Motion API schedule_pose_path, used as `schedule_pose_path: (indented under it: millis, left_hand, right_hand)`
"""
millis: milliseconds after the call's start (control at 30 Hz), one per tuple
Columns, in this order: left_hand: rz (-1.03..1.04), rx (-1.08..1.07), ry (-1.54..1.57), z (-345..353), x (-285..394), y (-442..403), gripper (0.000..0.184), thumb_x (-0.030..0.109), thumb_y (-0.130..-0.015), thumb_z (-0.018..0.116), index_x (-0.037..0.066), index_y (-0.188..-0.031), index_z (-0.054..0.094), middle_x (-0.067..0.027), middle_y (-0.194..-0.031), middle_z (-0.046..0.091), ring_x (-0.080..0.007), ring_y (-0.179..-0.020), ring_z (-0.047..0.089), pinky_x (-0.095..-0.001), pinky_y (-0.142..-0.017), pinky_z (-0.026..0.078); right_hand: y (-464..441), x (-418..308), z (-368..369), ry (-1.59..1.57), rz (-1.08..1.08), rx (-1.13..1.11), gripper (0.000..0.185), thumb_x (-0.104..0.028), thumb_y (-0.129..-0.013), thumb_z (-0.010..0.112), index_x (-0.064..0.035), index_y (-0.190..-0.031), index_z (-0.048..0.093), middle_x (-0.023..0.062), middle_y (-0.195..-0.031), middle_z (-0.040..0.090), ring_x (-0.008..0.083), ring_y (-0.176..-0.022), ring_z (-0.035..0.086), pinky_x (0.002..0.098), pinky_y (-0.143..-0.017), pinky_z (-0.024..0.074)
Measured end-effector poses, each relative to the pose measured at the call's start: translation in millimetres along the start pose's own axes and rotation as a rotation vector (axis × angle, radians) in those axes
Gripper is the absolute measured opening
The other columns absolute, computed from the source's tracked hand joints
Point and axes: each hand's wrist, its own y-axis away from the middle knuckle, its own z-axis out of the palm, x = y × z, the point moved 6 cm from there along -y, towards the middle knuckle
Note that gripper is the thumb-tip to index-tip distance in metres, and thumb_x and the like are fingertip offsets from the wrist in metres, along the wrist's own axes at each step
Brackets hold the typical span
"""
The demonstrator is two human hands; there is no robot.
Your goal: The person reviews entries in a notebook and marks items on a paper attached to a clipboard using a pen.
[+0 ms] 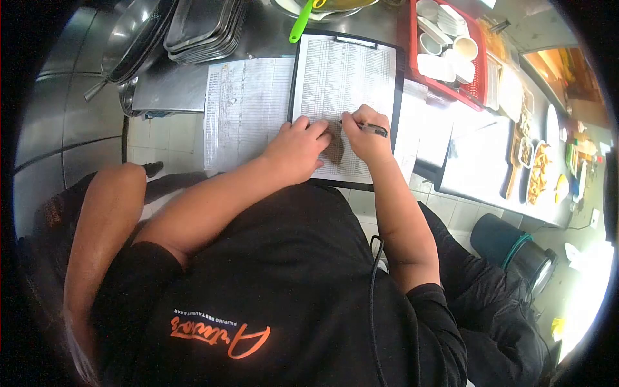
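My right hand (368,137) grips a dark pen (375,129), its tip end near the middle of a printed sheet (348,74) with rows and columns. The sheet lies on a black clipboard (400,71) with its clip at the far edge. My left hand (298,149) rests flat on the lower left of the sheet, fingers spread and holding nothing. A dark shadow falls on the paper between the two hands. Under the clipboard's left side lies another lined sheet (238,116) with written entries. The small writing is too fine to read.
Stacked metal trays (205,32) and a pan (132,39) stand at the back left. A green-handled utensil (300,26) lies by a bowl behind the clipboard. A red basket (474,90) with white containers is at back right. Food (540,171) sits on the right counter.
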Motion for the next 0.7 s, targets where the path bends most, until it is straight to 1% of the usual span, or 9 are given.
schedule_pose_path:
  millis: [67,167,267,367,467,567,667,700]
  left_hand:
    - [-0.018,-0.029,0.01,-1.9,0.4,-0.9,0.052,0.028,-0.085,0.081,0.007,-0.129,0.065,-0.0071,-0.141,0.054,-0.0304,-0.121,0.053,-0.0472,-0.094,0.05]
    - [-0.026,-0.034,0.01,-1.1,0.5,-1.4,0.052,0.028,-0.084,0.081,0.008,-0.129,0.065,-0.0068,-0.14,0.054,-0.0302,-0.121,0.053,-0.0473,-0.094,0.05]
    - [-0.02,-0.022,0.012,-0.2,-0.7,-2.3,0.052,0.029,-0.084,0.082,0.008,-0.129,0.065,-0.0066,-0.14,0.054,-0.0301,-0.121,0.053,-0.0474,-0.094,0.05]
    - [-0.021,-0.025,0.016,-0.7,-0.8,-2.9,0.052,0.029,-0.084,0.082,0.008,-0.129,0.065,-0.0065,-0.139,0.054,-0.0302,-0.122,0.053,-0.0475,-0.095,0.05]
    - [-0.029,-0.033,0.015,-3.3,0.0,-4.4,0.051,0.028,-0.084,0.082,0.007,-0.128,0.066,-0.0066,-0.138,0.055,-0.0302,-0.122,0.054,-0.0471,-0.095,0.05]
    - [-0.031,-0.054,0.019,-7.1,1.5,-5.2,0.051,0.028,-0.084,0.082,0.007,-0.127,0.066,-0.0065,-0.137,0.055,-0.03,-0.121,0.054,-0.0463,-0.096,0.051]
    - [-0.031,-0.076,0.016,-7.6,1.0,-6.0,0.049,0.027,-0.084,0.082,0.007,-0.126,0.067,-0.0064,-0.136,0.055,-0.0299,-0.121,0.054,-0.0457,-0.095,0.052]
    - [-0.033,-0.081,0.015,-7.7,0.8,-6.5,0.048,0.027,-0.084,0.082,0.008,-0.125,0.067,-0.0064,-0.136,0.055,-0.0298,-0.121,0.054,-0.0456,-0.095,0.052]
  right_hand:
    - [-0.1,-3.7,-2.1,-0.006,0.01,0.006,0.031,-0.02,-0.088,0.079,-0.0011,-0.071,0.062,0.014,-0.064,0.063,0.0289,-0.055,0.062,0.0398,-0.055,0.0483]
    - [-0.3,3.1,1.8,-0.022,-0.051,-0.004,0.031,-0.02,-0.088,0.079,-0.001,-0.071,0.062,0.0132,-0.064,0.064,0.0265,-0.055,0.062,0.039,-0.055,0.0483]
    - [0.0,2.6,-5.0,-0.036,0.056,0.038,0.031,-0.018,-0.088,0.079,-0.0013,-0.07,0.062,0.0121,-0.064,0.065,0.0236,-0.055,0.061,0.0381,-0.055,0.0483]
    - [-0.6,1.5,-2.0,-0.046,0.015,0.031,0.031,-0.018,-0.088,0.08,-0.0015,-0.069,0.061,0.0114,-0.064,0.065,0.0217,-0.054,0.061,0.0376,-0.055,0.0481]
    - [-3.1,1.3,-0.7,-0.012,0.019,0.0,0.032,-0.018,-0.088,0.08,-0.0013,-0.068,0.061,0.0114,-0.064,0.064,0.0215,-0.054,0.06,0.0369,-0.055,0.0477]
    - [-2.4,0.1,0.6,-0.059,-0.043,0.006,0.031,-0.017,-0.088,0.08,-0.001,-0.069,0.061,0.0114,-0.063,0.063,0.0213,-0.054,0.06,0.0364,-0.055,0.0475]
    - [-2.1,0.8,1.9,-0.057,-0.057,0.013,0.031,-0.018,-0.087,0.077,-0.0008,-0.068,0.06,0.0169,-0.063,0.063,0.0297,-0.052,0.062,0.0411,-0.054,0.0499]
    - [-2.2,1.1,1.2,-0.053,-0.034,0.005,0.03,-0.017,-0.087,0.077,-0.001,-0.068,0.06,0.0167,-0.063,0.063,0.0294,-0.052,0.062,0.0408,-0.054,0.0498]
